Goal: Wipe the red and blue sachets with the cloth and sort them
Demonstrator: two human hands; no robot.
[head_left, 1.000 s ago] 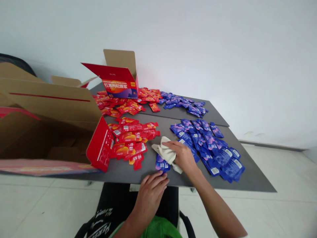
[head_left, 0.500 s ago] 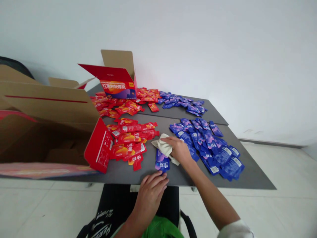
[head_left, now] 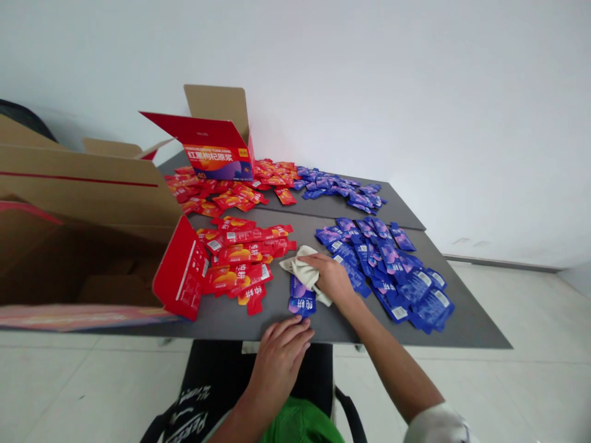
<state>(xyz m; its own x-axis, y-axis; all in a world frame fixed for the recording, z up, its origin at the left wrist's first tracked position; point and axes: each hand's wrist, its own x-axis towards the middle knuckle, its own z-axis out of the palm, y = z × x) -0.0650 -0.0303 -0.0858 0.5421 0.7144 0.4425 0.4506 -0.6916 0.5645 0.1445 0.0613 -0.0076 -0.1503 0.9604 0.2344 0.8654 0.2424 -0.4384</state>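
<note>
A blue sachet (head_left: 301,306) with a purple pattern lies flat near the table's front edge. My left hand (head_left: 282,351) is at its near end, fingertips on the narrow tip, holding it at the table edge; the thumb is hidden. Bunched under the fingers of my right hand (head_left: 333,278) is a cream cloth (head_left: 305,266), which covers the sachet's upper part. To the right spreads a pile of blue sachets (head_left: 390,264), several with white barcode labels showing. On the left are overlapping red sachets (head_left: 240,253) with orange pictures.
A large open carton (head_left: 87,240) stands at the left, its red side flap (head_left: 181,271) reaching towards the red sachets. Behind is a smaller open red box (head_left: 217,147). More red sachets (head_left: 277,174) and blue sachets (head_left: 341,186) lie along the grey table's (head_left: 406,212) far side.
The view has shifted slightly. My right hand still has the cloth on the blue sachet, and my left hand stays at the sachet's near end.
</note>
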